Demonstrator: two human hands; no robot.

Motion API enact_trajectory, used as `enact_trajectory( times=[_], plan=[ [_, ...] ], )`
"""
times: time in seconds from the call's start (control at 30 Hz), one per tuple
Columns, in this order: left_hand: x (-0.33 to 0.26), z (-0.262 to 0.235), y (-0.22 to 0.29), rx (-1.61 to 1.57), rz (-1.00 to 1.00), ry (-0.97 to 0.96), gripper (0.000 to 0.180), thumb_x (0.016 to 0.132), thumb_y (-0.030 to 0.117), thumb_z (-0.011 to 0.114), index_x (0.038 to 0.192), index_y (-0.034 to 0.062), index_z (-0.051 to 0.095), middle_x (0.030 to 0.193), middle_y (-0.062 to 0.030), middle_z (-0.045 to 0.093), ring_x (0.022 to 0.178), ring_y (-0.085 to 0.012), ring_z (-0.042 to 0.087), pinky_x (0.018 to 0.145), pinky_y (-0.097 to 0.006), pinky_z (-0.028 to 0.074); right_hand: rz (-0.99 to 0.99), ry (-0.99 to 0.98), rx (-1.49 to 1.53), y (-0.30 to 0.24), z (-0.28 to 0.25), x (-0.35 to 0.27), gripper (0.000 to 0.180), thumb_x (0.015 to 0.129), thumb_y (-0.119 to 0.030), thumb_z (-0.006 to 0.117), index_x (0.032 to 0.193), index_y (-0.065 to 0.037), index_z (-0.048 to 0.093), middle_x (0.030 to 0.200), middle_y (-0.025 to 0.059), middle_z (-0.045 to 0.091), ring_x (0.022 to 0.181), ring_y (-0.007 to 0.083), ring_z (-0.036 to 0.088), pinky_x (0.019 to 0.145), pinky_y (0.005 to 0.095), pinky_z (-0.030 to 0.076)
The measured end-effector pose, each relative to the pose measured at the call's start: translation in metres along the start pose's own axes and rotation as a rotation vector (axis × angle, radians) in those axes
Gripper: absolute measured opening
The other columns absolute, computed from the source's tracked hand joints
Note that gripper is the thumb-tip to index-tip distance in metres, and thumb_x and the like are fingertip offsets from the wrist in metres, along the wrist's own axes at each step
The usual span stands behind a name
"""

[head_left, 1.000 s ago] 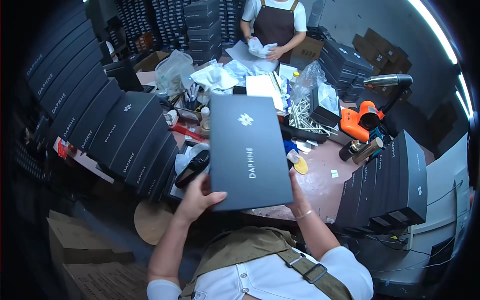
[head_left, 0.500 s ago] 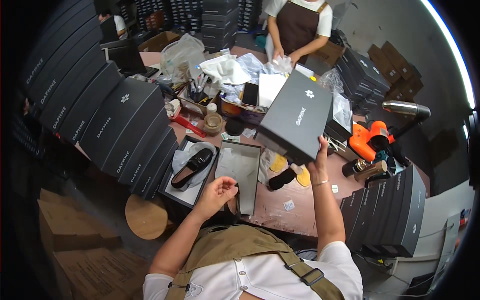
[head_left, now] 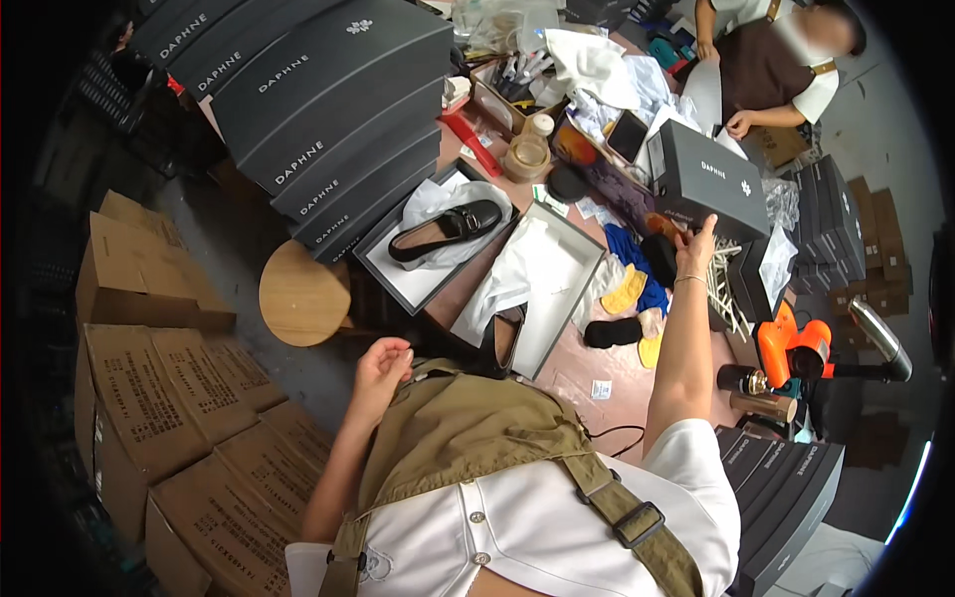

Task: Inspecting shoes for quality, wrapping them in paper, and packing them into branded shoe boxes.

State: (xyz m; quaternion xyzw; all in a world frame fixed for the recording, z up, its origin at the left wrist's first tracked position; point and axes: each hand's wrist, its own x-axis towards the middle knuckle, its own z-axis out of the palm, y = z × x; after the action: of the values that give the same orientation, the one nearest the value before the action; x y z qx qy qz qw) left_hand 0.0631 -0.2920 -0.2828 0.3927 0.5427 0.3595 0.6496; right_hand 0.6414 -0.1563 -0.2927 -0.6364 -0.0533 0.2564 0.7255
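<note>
My right hand (head_left: 696, 249) reaches far over the table, gripping the near end of a dark grey shoe box (head_left: 714, 184). The box is tilted above the clutter at the back. By my waist, my left hand (head_left: 382, 372) has loosely curled fingers, and nothing shows in them. Beyond it, a black loafer (head_left: 448, 231) lies on white tissue in a grey box tray (head_left: 410, 303). Another grey tray (head_left: 557, 343) beside it holds crumpled tissue paper (head_left: 512, 274). At its near end lies a second dark loafer (head_left: 504, 340), partly hidden by tissue and my apron.
Stacked shoe boxes (head_left: 328, 109) rise at left, others (head_left: 786, 497) at right. Cartons (head_left: 159, 388) and a round wooden stool (head_left: 304, 293) stand lower left. Yellow sponges (head_left: 625, 289), a jar (head_left: 527, 154) and an orange tool (head_left: 791, 343) lie about. Another person (head_left: 761, 75) works opposite.
My right hand has carried the shoe box farther away, toward the back right. My left hand has drawn back from the open tray to my waist. The view has turned.
</note>
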Motion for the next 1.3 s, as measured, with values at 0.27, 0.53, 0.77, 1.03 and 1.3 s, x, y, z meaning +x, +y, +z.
enact_trajectory(
  times=[0.27,0.53,0.77,1.03,1.3],
  plan=[
    [0.1,0.101,0.056,0.929,0.701,-0.366,0.05,0.08,0.024,0.071,0.123,0.0067,0.052,0.131,-0.0183,0.045,0.126,-0.0343,0.039,0.105,-0.049,0.03,0.073,-0.942,-0.941,0.067,-0.027,-0.285,0.079,0.086,-0.036,0.067,0.145,-0.002,0.028,0.129,0.025,0.054,0.107,0.0259,0.06,0.091,0.0375,0.046],
    [0.192,0.109,0.033,1.4,0.897,-0.636,0.051,0.076,0.021,0.071,0.122,0.0067,0.055,0.146,-0.021,0.031,0.142,-0.036,0.017,0.108,-0.066,0.01,0.108,-0.512,-0.786,0.079,-0.034,-0.338,0.065,0.078,-0.006,0.049,0.141,0.001,0.036,0.13,0.0242,0.053,0.106,0.0214,0.061,0.089,0.0305,0.047],
    [0.199,0.132,0.046,0.677,0.872,-0.811,0.044,0.079,0.008,0.06,0.122,-0.0007,0.056,0.142,-0.0237,0.037,0.137,-0.0377,0.028,0.113,-0.047,0.023,0.158,-0.28,-0.383,0.004,-0.009,-0.394,0.062,0.081,-0.001,0.047,0.142,0.001,0.036,0.14,0.0154,0.044,0.128,0.0201,0.042,0.104,0.0301,0.035],
    [0.15,0.098,0.071,-0.497,-0.908,-0.912,0.052,0.089,0.05,0.058,0.117,0.0068,0.054,0.099,-0.0063,0.062,0.086,-0.018,0.061,0.079,-0.035,0.051,0.274,-0.333,-0.341,0.013,0.06,-0.448,0.066,0.089,-0.006,0.053,0.149,-0.004,0.025,0.107,0.0073,0.059,0.076,0.0071,0.049,0.069,0.0227,0.043],
    [0.174,0.088,0.097,0.484,0.421,-0.82,0.065,0.086,0.049,0.063,0.126,-0.0015,0.05,0.129,-0.021,0.048,0.12,-0.0296,0.049,0.098,-0.041,0.041,0.094,-0.368,-0.519,0.042,0.035,-0.445,0.069,0.077,-0.021,0.075,0.133,0.004,0.043,0.119,0.0097,0.058,0.109,0.0189,0.056,0.097,0.0312,0.042]
  ],
)
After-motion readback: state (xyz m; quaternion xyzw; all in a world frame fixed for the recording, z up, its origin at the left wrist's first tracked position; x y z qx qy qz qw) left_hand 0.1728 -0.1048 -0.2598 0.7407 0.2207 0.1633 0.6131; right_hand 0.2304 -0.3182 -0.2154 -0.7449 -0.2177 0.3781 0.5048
